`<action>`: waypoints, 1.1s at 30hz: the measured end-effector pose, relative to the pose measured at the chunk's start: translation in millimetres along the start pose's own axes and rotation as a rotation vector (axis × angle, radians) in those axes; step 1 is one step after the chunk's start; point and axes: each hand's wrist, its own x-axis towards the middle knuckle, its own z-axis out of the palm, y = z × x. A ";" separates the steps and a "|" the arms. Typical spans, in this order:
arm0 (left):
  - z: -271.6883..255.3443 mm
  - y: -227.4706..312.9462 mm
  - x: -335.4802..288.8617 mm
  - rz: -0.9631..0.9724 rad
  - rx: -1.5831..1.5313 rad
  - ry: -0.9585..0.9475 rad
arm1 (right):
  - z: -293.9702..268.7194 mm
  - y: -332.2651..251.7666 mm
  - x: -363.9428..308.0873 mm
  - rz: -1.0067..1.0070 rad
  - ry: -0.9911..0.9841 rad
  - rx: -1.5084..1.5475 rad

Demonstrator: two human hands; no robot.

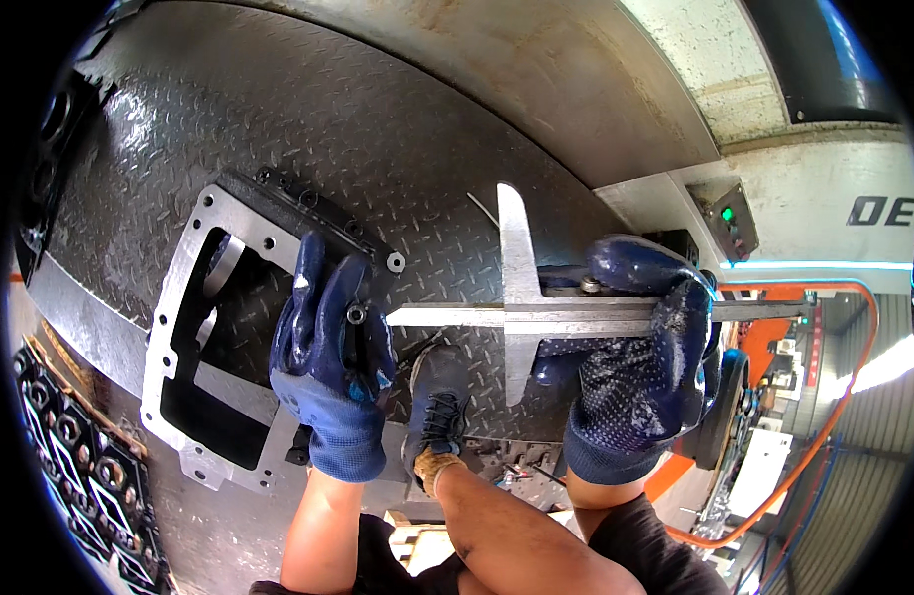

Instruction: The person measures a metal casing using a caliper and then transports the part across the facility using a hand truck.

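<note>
A dark metal frame casting (170,327) with a machined pale face, bolt holes and a large rectangular opening stands on the checkered steel plate, left of centre. My left hand (328,337), in a blue coated glove, grips its right side, with fingers pointing away from me. A round boss with a hole (356,314) shows between the fingers. In my right hand (650,347), gloved alike, is a large steel vernier caliper (519,268), its beam lying roughly level. The fingers wrap around the slide. A narrow bar of the caliper reaches left, its tip close to my left hand.
Checkered plate (279,79) spreads under the casting. More dark castings (90,476) are stacked at lower left. A machine housing (814,188) with a lit green button (727,214) stands at right, an orange hose (854,382) below it. My shoe (439,397) shows between my arms.
</note>
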 end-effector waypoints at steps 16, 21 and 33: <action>-18.4 -20.6 10.1 0.038 -0.011 -0.133 | -41.2 17.7 0.8 -0.055 0.043 0.049; -16.9 -22.4 5.4 -0.042 -0.195 -0.131 | -42.3 -8.6 13.5 -0.037 -0.062 0.123; -15.6 -17.3 17.2 0.275 -0.039 -0.281 | -75.1 26.7 4.7 0.322 0.298 0.272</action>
